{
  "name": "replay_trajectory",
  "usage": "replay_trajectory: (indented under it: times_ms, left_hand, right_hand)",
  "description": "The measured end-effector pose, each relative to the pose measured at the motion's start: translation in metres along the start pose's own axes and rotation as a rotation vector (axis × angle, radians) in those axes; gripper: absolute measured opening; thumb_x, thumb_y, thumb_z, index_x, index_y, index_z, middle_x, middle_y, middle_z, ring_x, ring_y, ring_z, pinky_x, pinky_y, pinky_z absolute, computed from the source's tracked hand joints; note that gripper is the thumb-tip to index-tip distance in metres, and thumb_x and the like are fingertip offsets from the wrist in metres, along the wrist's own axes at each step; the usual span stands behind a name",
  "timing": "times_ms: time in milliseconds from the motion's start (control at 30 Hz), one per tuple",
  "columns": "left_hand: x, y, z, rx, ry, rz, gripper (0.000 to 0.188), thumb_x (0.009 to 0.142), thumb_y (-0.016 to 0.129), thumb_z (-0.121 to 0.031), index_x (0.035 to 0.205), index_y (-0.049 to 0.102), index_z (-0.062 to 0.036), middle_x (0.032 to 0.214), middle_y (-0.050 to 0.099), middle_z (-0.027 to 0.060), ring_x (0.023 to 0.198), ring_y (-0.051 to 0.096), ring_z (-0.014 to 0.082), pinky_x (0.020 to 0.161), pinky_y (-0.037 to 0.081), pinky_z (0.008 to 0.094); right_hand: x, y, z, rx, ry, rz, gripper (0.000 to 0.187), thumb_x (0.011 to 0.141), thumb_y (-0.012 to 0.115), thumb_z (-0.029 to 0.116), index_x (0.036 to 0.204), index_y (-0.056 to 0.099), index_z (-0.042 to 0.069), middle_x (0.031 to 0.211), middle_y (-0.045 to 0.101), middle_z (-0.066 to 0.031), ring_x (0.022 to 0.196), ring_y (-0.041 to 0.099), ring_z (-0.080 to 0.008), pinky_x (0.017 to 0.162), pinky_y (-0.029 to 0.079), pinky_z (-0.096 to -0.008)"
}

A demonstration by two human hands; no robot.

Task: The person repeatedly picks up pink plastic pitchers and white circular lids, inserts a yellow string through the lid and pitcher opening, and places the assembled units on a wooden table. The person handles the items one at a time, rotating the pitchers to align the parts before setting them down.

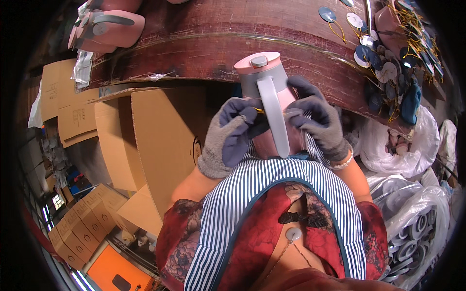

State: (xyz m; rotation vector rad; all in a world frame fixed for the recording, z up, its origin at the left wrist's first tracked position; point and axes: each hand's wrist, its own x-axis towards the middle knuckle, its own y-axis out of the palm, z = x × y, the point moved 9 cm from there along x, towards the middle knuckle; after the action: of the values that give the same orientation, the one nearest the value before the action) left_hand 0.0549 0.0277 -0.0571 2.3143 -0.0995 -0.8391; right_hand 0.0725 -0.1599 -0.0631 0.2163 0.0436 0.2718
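A pink jug [292, 138] with a grey collar and a pink lid stands upright in front of my chest, its grey handle [273, 116] toward me. On the handle's left, my gloved left hand [225, 136] pinches a short yellow cord [259, 111]. My gloved right hand [318, 121] is closed at the jug's right side, with a small pale round tag [292, 114] between thumb and fingers. Whether the cord runs behind the handle to the tag is hidden. Both gloves are grey with darker palms and fingertips.
A worn red-brown table [194, 53] lies ahead, with more pink jugs [116, 26] at far left. Round tags with yellow cords [388, 72] pile up at its right. Open cardboard boxes [167, 140] stand left; plastic bags of grey parts [412, 228] sit right.
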Motion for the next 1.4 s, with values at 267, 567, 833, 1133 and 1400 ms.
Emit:
replay_trajectory:
  times_ms: [267,567,833,1133,1400]
  left_hand:
    - [0.014,0.006,-0.026,-0.082,0.110,0.596,0.021,0.101,0.050,-0.021,0.102,0.059,-0.0018,0.101,0.063,0.0113,0.112,0.062,0.0298,0.109,0.044,0.0464]
    - [0.031,0.017,-0.054,-0.180,0.239,0.383,0.045,0.099,0.051,-0.011,0.143,0.046,-0.0019,0.141,0.055,0.0140,0.118,0.058,0.0250,0.100,0.051,0.0428]
    - [0.017,0.042,-0.097,0.941,0.553,0.225,0.056,0.074,0.075,-0.002,0.129,0.063,-0.0040,0.125,0.065,0.0118,0.097,0.066,0.0197,0.086,0.053,0.0318]
    - [-0.014,0.062,-0.149,1.680,1.170,0.247,0.035,0.061,0.068,-0.017,0.094,0.075,-0.0134,0.087,0.062,0.0074,0.089,0.054,0.0327,0.088,0.046,0.0474]
    - [0.006,-0.056,-0.129,0.677,0.725,0.111,0.029,0.078,0.057,-0.012,0.096,0.069,0.0068,0.098,0.061,0.0122,0.101,0.056,0.0230,0.094,0.043,0.0348]
  right_hand:
    - [0.001,-0.027,0.009,0.014,0.115,-0.090,0.035,0.091,0.068,0.011,0.123,0.059,-0.001,0.122,0.064,-0.0128,0.111,0.061,-0.0190,0.098,0.049,-0.0342]
    - [0.055,0.008,0.101,-0.663,-0.403,-0.178,0.042,0.085,0.066,-0.002,0.126,0.061,0.004,0.118,0.070,-0.0101,0.104,0.068,-0.0231,0.093,0.053,-0.0337]
    - [0.063,0.049,0.121,-0.496,-0.527,-0.013,0.053,0.076,0.078,0.014,0.126,0.063,0.006,0.120,0.061,-0.0125,0.102,0.062,-0.0277,0.088,0.051,-0.0401]
    - [0.069,0.088,0.056,-0.655,-0.414,0.217,0.102,0.071,0.080,0.049,0.154,0.036,0.009,0.157,0.032,-0.0223,0.135,0.044,-0.0397,0.109,0.036,-0.0476]
    - [0.051,0.098,0.032,-0.898,-0.273,0.352,0.080,0.077,0.074,0.055,0.138,0.055,0.006,0.151,0.038,-0.0263,0.138,0.039,-0.0422,0.114,0.028,-0.0538]
